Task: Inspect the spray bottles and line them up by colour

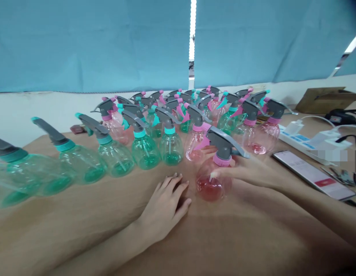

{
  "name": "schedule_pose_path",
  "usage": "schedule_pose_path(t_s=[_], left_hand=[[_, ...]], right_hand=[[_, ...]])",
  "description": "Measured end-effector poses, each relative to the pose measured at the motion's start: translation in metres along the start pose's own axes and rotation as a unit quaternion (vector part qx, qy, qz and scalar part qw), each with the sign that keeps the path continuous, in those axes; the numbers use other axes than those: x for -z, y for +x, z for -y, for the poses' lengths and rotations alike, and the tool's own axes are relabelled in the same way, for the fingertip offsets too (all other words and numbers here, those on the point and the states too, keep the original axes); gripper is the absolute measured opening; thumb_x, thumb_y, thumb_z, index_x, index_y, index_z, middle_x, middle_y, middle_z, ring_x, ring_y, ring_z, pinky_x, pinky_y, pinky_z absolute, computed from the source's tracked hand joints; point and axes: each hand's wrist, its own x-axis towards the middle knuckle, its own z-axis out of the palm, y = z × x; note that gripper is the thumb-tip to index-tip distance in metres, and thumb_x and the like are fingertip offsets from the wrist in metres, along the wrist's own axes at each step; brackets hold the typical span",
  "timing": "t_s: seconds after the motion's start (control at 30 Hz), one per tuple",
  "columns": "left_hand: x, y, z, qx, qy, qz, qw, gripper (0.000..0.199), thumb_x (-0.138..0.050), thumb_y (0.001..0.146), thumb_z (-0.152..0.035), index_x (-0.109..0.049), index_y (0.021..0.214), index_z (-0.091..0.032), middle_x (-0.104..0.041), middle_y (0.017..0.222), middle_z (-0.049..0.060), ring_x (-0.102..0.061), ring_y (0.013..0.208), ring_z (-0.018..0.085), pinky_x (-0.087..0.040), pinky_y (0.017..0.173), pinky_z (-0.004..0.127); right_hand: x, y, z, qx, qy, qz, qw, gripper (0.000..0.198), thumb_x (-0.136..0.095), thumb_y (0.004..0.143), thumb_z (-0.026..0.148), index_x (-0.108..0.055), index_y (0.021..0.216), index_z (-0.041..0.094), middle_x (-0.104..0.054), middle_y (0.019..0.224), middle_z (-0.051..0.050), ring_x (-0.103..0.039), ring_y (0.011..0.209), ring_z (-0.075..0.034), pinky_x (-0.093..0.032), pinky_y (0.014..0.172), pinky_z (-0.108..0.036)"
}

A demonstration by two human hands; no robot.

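A pink spray bottle (210,188) with a grey trigger head and pink collar stands upright on the table, some clear contents pooled at its bottom. My right hand (248,171) grips it from the right, its thumb across the near side and its fingers partly hidden behind. Left of that bottle, my left hand (163,207) lies palm down on the tabletop with its fingers a little apart, holding nothing. A green spray bottle (170,150) with a turquoise collar stands just beyond my left hand. Behind my right hand's fingers is another pink spray bottle (192,147).
More green spray bottles, among them one at left (80,163), form a row. Behind are several mixed pink and green ones. At right lie a phone (307,172), a white power strip (295,140) with plugs and cables, and a brown cardboard piece (316,100). A blue curtain (94,46) hangs behind.
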Motion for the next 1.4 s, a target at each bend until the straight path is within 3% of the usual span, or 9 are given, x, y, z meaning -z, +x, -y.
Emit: schedule_pose_path(t_s=[0.1,0.2,0.3,0.4,0.53,0.7,0.9,1.17,1.4], left_hand=[[0.002,0.001,-0.001,-0.001,0.0,0.002,1.0,0.036,-0.052,0.094,-0.029,-0.053,0.127,-0.012,-0.051,0.134,0.015,-0.045,0.125,0.031,-0.04,0.1,0.05],[0.003,0.001,-0.002,0.0,0.004,0.005,1.0,0.036,-0.052,0.095,-0.028,-0.053,0.127,-0.011,-0.051,0.134,0.016,-0.045,0.125,0.031,-0.04,0.099,0.05],[0.003,0.0,-0.002,0.004,0.006,0.003,1.0,0.035,-0.051,0.095,-0.027,-0.053,0.127,-0.013,-0.05,0.135,0.016,-0.044,0.126,0.031,-0.04,0.099,0.05],[0.002,0.001,-0.004,0.001,0.003,-0.001,1.0,0.034,-0.05,0.095,-0.026,-0.053,0.127,-0.015,-0.051,0.135,0.014,-0.043,0.127,0.031,-0.04,0.1,0.05],[-0.001,0.007,-0.013,-0.017,-0.001,0.001,1.0,0.034,-0.05,0.094,-0.022,-0.052,0.127,-0.014,-0.051,0.134,0.014,-0.043,0.127,0.03,-0.04,0.101,0.049],[-0.006,0.026,-0.027,-0.042,-0.02,0.005,0.999,0.034,-0.052,0.093,-0.022,-0.052,0.126,-0.015,-0.051,0.135,0.013,-0.042,0.128,0.029,-0.039,0.102,0.048],[-0.015,0.054,-0.034,-0.064,-0.044,0.006,0.997,0.035,-0.053,0.092,-0.023,-0.051,0.126,-0.015,-0.052,0.133,0.012,-0.043,0.127,0.027,-0.039,0.102,0.046],[-0.02,0.074,-0.037,-0.077,-0.069,0.01,0.995,0.034,-0.053,0.092,-0.023,-0.051,0.125,-0.017,-0.052,0.133,0.011,-0.045,0.126,0.026,-0.04,0.102,0.045],[-0.019,0.076,-0.037,-0.077,-0.066,0.012,0.995,0.033,-0.052,0.092,-0.023,-0.051,0.124,-0.017,-0.053,0.132,0.011,-0.045,0.126,0.027,-0.041,0.102,0.046]], right_hand=[[0.001,-0.012,0.009,-0.016,-0.047,-0.015,0.999,0.024,-0.068,0.076,0.041,-0.065,0.097,0.029,-0.069,0.097,-0.002,-0.062,0.093,-0.027,-0.05,0.079,-0.039],[0.004,-0.021,0.01,-0.025,-0.062,-0.017,0.998,0.028,-0.063,0.079,0.048,-0.063,0.097,0.027,-0.068,0.088,-0.003,-0.062,0.088,-0.026,-0.051,0.074,-0.04],[0.014,-0.026,-0.008,-0.057,-0.106,-0.041,0.992,0.04,-0.061,0.078,0.053,-0.06,0.107,0.026,-0.067,0.084,-0.003,-0.062,0.084,-0.026,-0.05,0.069,-0.04],[0.027,-0.024,-0.035,-0.08,-0.163,-0.059,0.982,0.038,-0.063,0.074,0.057,-0.061,0.093,0.024,-0.067,0.082,-0.003,-0.062,0.079,-0.026,-0.047,0.062,-0.037],[0.037,-0.012,-0.056,-0.068,-0.174,-0.093,0.978,0.04,-0.058,0.076,0.061,-0.056,0.081,0.021,-0.06,0.07,-0.002,-0.056,0.066,-0.021,-0.042,0.057,-0.034],[0.033,0.012,-0.058,-0.034,-0.165,-0.145,0.975,0.04,-0.061,0.075,0.058,-0.053,0.079,0.02,-0.061,0.074,-0.004,-0.056,0.066,-0.02,-0.042,0.06,-0.034],[0.031,0.034,-0.062,-0.053,-0.167,-0.162,0.971,0.038,-0.062,0.073,0.056,-0.046,0.065,0.023,-0.058,0.066,-0.004,-0.052,0.059,-0.018,-0.038,0.051,-0.032],[0.036,0.048,-0.068,-0.059,-0.176,-0.164,0.969,0.038,-0.061,0.077,0.053,-0.039,0.068,0.023,-0.051,0.064,-0.001,-0.044,0.056,-0.015,-0.036,0.052,-0.031],[0.034,0.058,-0.072,-0.059,-0.18,-0.175,0.966,0.036,-0.06,0.078,0.052,-0.042,0.07,0.023,-0.056,0.069,-0.003,-0.047,0.058,-0.016,-0.038,0.054,-0.031]])
